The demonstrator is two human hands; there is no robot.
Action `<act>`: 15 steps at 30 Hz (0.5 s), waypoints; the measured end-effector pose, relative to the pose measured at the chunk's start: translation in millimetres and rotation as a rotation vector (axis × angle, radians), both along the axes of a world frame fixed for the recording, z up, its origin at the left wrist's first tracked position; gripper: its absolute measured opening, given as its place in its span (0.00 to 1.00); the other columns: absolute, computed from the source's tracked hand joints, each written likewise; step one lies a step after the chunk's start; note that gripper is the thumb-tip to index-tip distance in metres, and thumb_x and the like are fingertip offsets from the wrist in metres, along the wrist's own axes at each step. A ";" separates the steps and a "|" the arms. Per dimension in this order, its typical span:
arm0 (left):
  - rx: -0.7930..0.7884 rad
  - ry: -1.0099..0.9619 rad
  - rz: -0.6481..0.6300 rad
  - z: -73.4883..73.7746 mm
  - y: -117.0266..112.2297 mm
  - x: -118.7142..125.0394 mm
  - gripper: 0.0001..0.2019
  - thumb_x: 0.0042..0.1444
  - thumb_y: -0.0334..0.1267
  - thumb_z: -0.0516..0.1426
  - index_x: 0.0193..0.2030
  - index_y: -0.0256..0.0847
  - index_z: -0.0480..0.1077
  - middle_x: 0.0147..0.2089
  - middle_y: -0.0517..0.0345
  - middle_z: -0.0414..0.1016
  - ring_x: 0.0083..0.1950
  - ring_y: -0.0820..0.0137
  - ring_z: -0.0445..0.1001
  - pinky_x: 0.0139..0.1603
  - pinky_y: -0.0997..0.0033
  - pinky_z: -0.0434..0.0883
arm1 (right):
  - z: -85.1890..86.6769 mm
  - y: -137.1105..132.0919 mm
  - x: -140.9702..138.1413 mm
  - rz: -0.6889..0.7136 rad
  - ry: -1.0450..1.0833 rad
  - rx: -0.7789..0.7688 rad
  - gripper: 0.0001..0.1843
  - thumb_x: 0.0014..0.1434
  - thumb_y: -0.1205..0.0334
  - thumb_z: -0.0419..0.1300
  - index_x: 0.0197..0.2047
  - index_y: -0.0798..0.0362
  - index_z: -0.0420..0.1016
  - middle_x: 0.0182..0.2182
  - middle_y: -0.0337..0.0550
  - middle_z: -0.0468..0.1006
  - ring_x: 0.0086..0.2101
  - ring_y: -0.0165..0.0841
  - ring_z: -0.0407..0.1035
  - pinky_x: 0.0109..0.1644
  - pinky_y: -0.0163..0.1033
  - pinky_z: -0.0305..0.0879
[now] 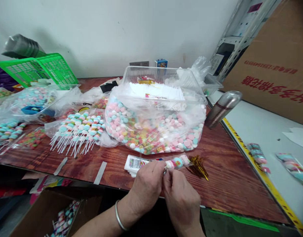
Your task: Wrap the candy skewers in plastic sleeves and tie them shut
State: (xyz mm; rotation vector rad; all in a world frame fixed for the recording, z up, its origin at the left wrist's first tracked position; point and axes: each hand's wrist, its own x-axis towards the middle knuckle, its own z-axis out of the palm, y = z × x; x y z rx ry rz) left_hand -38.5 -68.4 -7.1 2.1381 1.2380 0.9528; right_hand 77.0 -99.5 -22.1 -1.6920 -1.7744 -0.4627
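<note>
My left hand (149,182) and my right hand (181,197) meet at the table's front edge, both with closed fingers. Between them they pinch the near end of a marshmallow skewer (177,162) in a clear wrapper, its pastel pieces pointing away to the right. The exact grip at the wrapper's end is partly hidden by my fingers. Beyond the skewer's tip lies a bundle of gold twist ties (199,168). A stack of printed clear wrappers (134,164) rests on the table just left of my hands.
Behind stands a large bag of marshmallows (191,138), under a clear plastic bin (163,74) holding white sticks. Unwrapped marshmallow skewers (80,126) are piled at left. A steel thermos (224,108) stands right. Below, a cardboard box (30,217) holds wrapped skewers.
</note>
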 end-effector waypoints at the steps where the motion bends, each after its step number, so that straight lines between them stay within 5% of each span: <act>1: -0.018 -0.030 0.000 0.0 0.1 -0.8 0.09 0.62 0.34 0.52 0.43 0.42 0.74 0.35 0.51 0.73 0.35 0.65 0.68 0.37 0.67 0.61 | 0.1 0.5 0.3 0.002 0.007 0.001 0.16 0.67 0.63 0.51 0.26 0.51 0.66 0.18 0.37 0.66 0.20 0.30 0.60 0.26 0.38 0.48; 7: -0.257 -0.326 0.072 1.6 6.1 4.2 0.10 0.60 0.34 0.53 0.42 0.42 0.76 0.39 0.51 0.75 0.42 0.65 0.71 0.45 0.67 0.64 | 1.8 6.7 0.0 0.050 0.135 0.040 0.11 0.67 0.63 0.51 0.34 0.53 0.70 0.24 0.40 0.75 0.23 0.29 0.69 0.29 0.35 0.57; 11: -0.731 -0.866 0.153 -1.7 12.3 16.7 0.05 0.54 0.36 0.60 0.36 0.37 0.73 0.30 0.58 0.72 0.30 0.74 0.67 0.33 0.74 0.63 | -2.5 10.4 -2.4 0.079 0.399 0.026 0.11 0.67 0.59 0.51 0.38 0.54 0.72 0.28 0.43 0.80 0.25 0.30 0.73 0.28 0.33 0.62; 15: -1.018 -1.316 0.072 -6.8 15.1 24.6 0.09 0.50 0.35 0.64 0.35 0.32 0.72 0.21 0.66 0.60 0.22 0.82 0.54 0.24 0.80 0.53 | -4.9 15.2 0.1 0.105 0.829 -0.204 0.12 0.64 0.54 0.54 0.34 0.52 0.70 0.24 0.38 0.78 0.22 0.30 0.72 0.27 0.33 0.66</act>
